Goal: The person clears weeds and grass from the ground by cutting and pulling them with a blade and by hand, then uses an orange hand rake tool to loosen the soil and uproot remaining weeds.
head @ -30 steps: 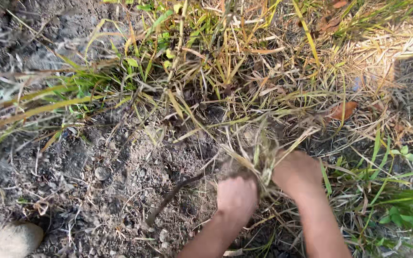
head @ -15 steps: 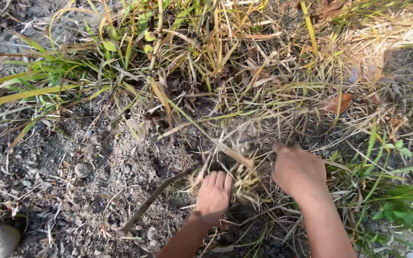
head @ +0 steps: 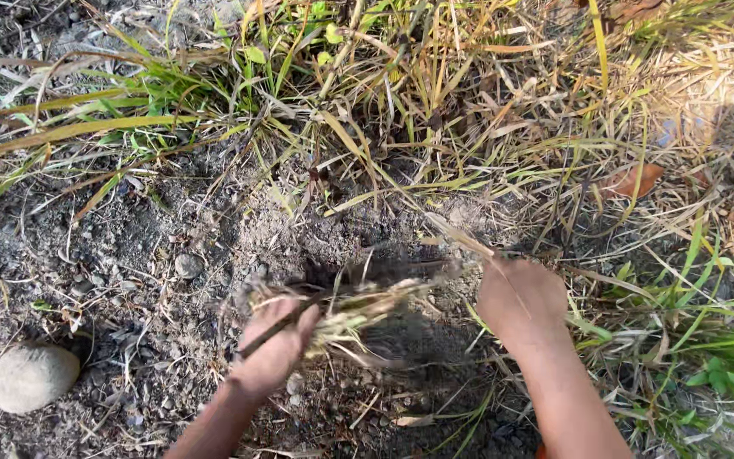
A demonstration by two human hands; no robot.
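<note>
Though motion-blurred, left hand (head: 275,347) clutching a dry grass tuft (head: 358,310); right hand (head: 520,302) fisted, grip unclear.

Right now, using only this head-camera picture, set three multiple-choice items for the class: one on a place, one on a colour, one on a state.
1. Where does the rounded stone lie?
A. lower left, on bare soil
B. upper right, in the grass
C. between the two hands

2. What colour is the fallen leaf at the right?
A. blue
B. orange-brown
C. white

3. What is the left hand doing?
A. lying flat and empty
B. gripping a clump of dry grass
C. holding the stone

Answers: 1 A, the stone sits on the dirt near the left edge. 2 B, it shows orange-brown among the straw. 3 B, its fingers close round the clump of dry grass.
</note>
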